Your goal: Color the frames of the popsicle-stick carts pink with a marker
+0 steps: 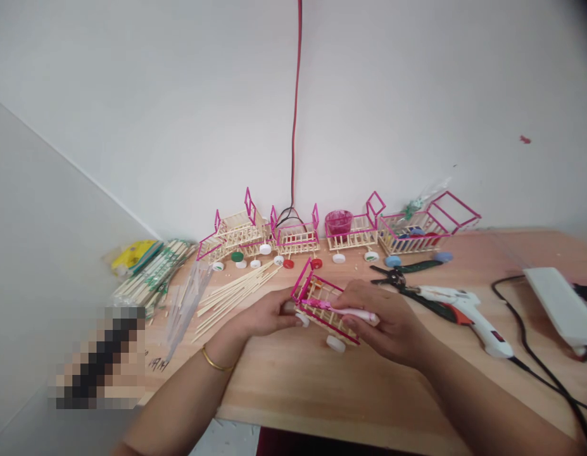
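Note:
A small stick-built cart (328,324) with pink-painted rails and white bottle-cap wheels is tilted above the wooden table. My left hand (269,311) is closed around its left end, near a white wheel (302,320). Between the fingers of my right hand (381,320) is a brush (354,313) with a pale handle. Its pink, paint-covered head lies against the cart's upper rail. The palm side of each hand is hidden.
Several similar carts (297,242) line the wall, one bearing a pink paint cup (339,223). Loose sticks (236,294) and clear glue sticks (185,310) lie left. On the right are a glue gun (468,310), dark-handled pliers (429,297), a white box (559,307) and black cables (521,329).

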A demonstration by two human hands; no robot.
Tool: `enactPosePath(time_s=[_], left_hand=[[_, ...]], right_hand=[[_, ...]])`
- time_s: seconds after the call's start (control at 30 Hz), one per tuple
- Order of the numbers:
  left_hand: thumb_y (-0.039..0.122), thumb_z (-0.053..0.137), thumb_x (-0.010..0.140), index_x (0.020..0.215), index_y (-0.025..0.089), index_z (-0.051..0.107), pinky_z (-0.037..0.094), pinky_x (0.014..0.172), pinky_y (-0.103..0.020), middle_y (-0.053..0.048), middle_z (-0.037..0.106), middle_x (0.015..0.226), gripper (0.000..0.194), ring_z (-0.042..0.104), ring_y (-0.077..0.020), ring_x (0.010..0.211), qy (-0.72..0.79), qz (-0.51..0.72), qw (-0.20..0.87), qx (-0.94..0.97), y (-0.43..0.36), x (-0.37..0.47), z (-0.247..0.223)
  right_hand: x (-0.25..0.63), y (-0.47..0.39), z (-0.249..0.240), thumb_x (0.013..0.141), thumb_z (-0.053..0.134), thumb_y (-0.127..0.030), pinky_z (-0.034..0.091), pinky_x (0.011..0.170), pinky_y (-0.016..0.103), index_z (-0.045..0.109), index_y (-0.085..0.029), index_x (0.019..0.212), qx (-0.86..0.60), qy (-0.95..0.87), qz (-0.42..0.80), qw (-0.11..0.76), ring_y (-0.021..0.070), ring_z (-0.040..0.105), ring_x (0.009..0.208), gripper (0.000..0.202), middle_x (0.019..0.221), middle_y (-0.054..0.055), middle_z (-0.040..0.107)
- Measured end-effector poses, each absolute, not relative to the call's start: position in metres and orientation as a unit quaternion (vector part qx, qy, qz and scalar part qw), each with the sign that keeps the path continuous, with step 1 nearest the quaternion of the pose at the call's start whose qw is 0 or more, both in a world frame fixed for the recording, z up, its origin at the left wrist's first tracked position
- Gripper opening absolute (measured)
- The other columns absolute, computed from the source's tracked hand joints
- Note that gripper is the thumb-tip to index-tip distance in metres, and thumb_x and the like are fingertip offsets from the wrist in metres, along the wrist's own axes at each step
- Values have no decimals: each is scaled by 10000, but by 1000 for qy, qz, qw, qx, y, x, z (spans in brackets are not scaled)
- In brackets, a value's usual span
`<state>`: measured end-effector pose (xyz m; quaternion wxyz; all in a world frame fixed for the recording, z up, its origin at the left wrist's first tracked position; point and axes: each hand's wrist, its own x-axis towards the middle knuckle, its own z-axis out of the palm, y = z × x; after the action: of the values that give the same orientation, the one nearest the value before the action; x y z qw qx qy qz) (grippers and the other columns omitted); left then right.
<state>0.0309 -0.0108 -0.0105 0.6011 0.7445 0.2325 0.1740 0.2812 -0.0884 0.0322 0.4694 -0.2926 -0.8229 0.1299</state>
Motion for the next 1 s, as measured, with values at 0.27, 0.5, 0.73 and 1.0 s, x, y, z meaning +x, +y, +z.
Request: enactPosePath(time_s=[0.27,0.5,0.73,1.0], left_hand=[[231,704,812,1284,152,546,430,1055,-421,-146,599,1320,505,566,-279,1231,238,172,585,756,-12,32,-7],[263,709,813,1294,166,545,417,1068,-425,-139,587,1341,517,563,-272,1236,238,175,587,754,-13,33,-7],[237,698,820,1267,155,555,440,1044,-407,-130,615,1289,476,579,-267,1210,234,175,597,747,-12,32,-9],[246,702,816,1255,151,563,423,1060,-413,-136,598,1317,470,575,-266,1209,235,179,578,761,-13,33,-8]], right_hand=[[278,-90,32,915,568,-228,499,733,278,638,-215,1066,-294,-822,132,469,157,655,836,167,887,49,722],[279,-89,31,918,563,-247,491,703,286,651,-225,1059,-324,-820,113,459,166,641,795,169,864,49,708],[281,-89,31,913,567,-246,489,709,287,661,-206,1057,-335,-815,108,460,173,640,809,176,871,58,706],[279,-90,32,922,562,-252,500,701,289,647,-212,1064,-314,-819,126,463,173,650,811,170,884,61,716]])
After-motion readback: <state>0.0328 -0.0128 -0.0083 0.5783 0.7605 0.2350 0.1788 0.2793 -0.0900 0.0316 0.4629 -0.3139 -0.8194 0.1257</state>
